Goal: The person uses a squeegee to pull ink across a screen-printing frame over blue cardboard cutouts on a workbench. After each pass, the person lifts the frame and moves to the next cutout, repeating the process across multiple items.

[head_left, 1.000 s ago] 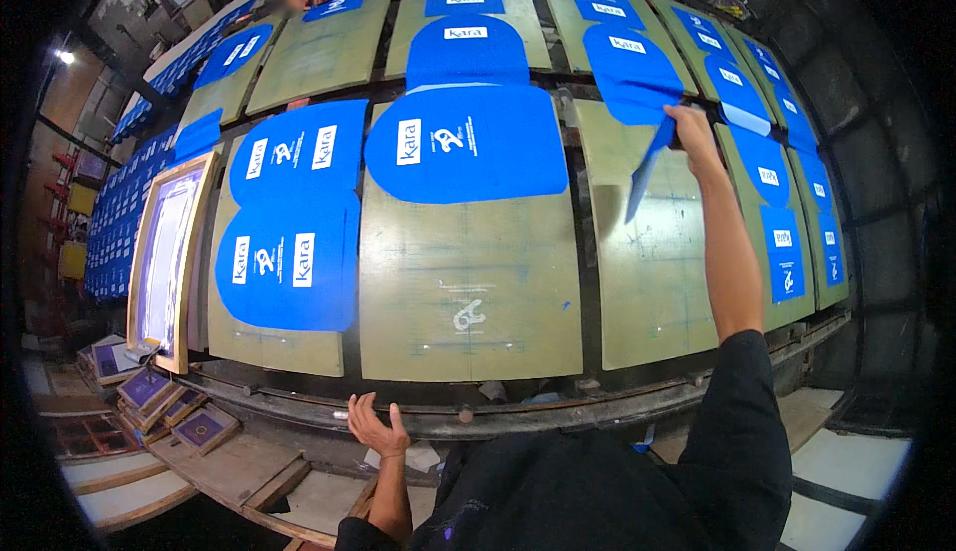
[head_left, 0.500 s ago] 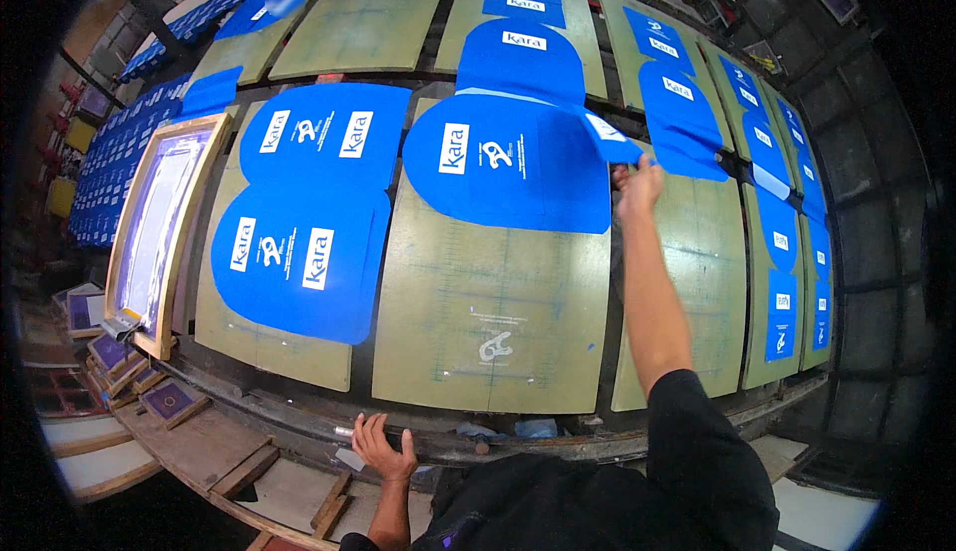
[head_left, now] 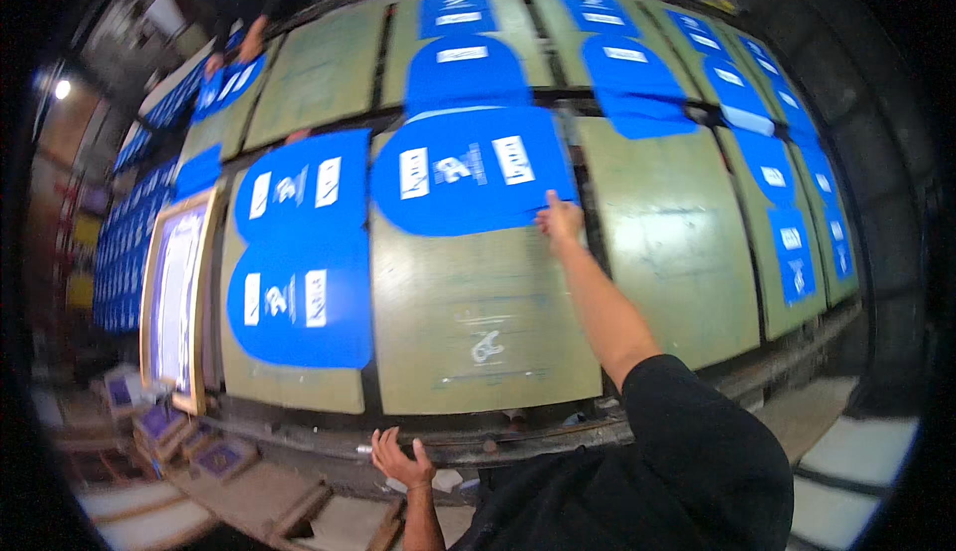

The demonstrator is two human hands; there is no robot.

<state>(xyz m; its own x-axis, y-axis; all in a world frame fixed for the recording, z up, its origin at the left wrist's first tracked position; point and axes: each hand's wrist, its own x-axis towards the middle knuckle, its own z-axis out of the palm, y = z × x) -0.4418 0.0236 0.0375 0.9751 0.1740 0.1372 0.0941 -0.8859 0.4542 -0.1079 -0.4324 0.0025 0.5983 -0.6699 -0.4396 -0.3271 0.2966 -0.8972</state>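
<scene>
My right hand (head_left: pixel 560 220) reaches across the middle board and closes on the near right edge of a printed blue fabric piece (head_left: pixel 468 208). The piece is rounded at its left end and lies nearly flat, with small creases beside my fingers. White panels and a white emblem mark its face. My left hand (head_left: pixel 402 459) is at the table's near edge, fingers apart; a small pale object (head_left: pixel 365 449) is by its fingertips, and I cannot tell whether they touch. Below the fabric, the greenish board (head_left: pixel 478 312) bears a pale emblem mark.
To the left, two similar blue pieces (head_left: pixel 299 327) cover another board. A wood-framed printing screen (head_left: pixel 151 297) leans beside them. More boards with blue pieces (head_left: pixel 468 68) stretch away behind and right. At the far left, another person's hands (head_left: pixel 249 48) are over blue fabric.
The fabric's right end, folded up in my right hand before, now lies spread, showing a second white panel. My right hand has come down and left. The head view has shifted.
</scene>
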